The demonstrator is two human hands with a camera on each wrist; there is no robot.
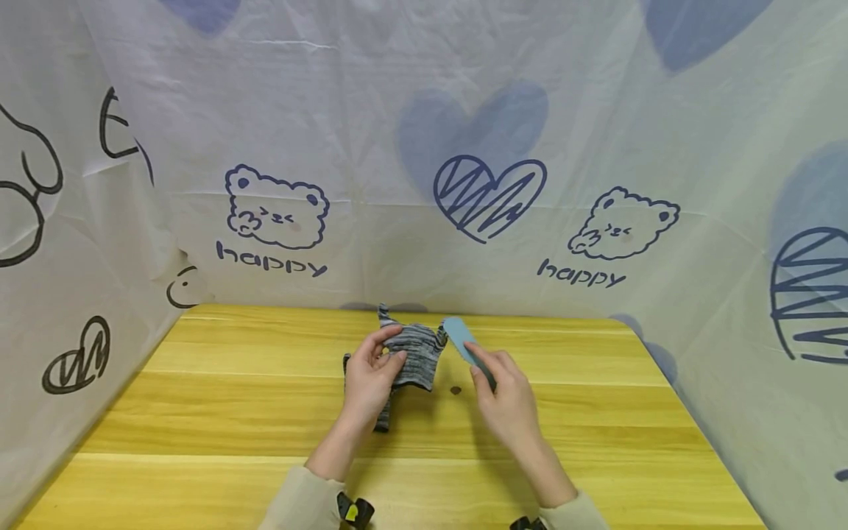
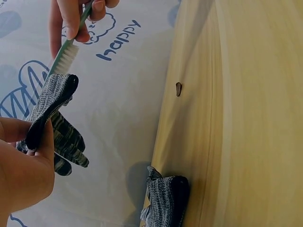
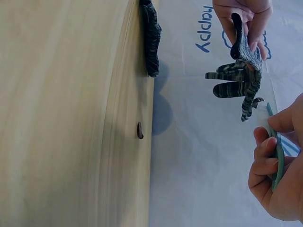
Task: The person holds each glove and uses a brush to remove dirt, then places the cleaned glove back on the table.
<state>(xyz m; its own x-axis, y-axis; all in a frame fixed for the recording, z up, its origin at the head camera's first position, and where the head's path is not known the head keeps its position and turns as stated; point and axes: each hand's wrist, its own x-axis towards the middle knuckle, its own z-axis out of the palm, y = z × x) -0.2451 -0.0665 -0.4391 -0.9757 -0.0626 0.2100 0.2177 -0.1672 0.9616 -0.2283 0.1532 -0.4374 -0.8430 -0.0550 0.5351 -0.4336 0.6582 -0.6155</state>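
Observation:
My left hand pinches a grey-and-black knitted glove between thumb and fingers, lifted above the table. In the right wrist view the glove's dark striped fingers dangle free. A blue-green brush is gripped by its handle in my right hand. Its white bristles face the glove; whether they touch it I cannot tell. Seen from the left wrist, a second matching glove lies on the table, partly hidden by the left hand in the head view.
A small brown piece lies on the wooden table between the hands. Behind the table's far edge hangs a white printed cloth, which also runs along both sides.

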